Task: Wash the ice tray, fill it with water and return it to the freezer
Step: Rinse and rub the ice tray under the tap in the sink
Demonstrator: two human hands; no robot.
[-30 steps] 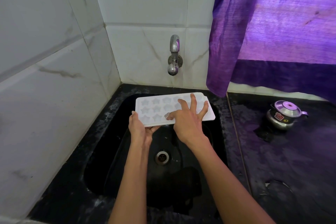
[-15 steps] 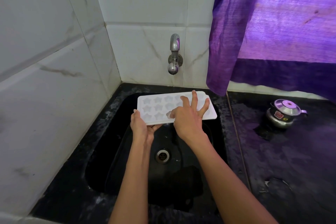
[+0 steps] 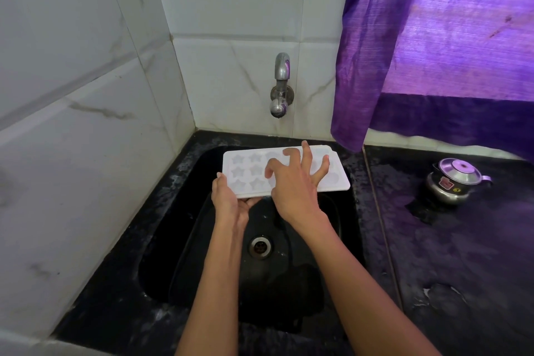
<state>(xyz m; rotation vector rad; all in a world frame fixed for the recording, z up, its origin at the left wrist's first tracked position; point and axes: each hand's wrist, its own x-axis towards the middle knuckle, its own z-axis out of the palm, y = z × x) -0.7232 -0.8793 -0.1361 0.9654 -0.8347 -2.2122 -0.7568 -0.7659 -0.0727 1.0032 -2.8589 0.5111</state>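
Observation:
A white ice tray (image 3: 245, 170) with star-shaped moulds is held level over the black sink (image 3: 185, 240), just below the wall tap (image 3: 279, 87). No water is visible coming from the tap. My left hand (image 3: 228, 202) grips the tray's near left corner from below, thumb on the rim. My right hand (image 3: 294, 182) lies on top of the tray's middle, fingers spread, fingertips touching the moulds. The right hand hides part of the tray.
The sink drain (image 3: 260, 246) sits below the hands. White tiled walls close in the left and back. A purple curtain (image 3: 433, 37) hangs at the right. A small steel kettle (image 3: 453, 179) stands on the black counter (image 3: 462, 269) at the right.
My right hand's fingers have shifted slightly across the tray's moulds, index finger curling in. The tray and left hand stay almost where they were.

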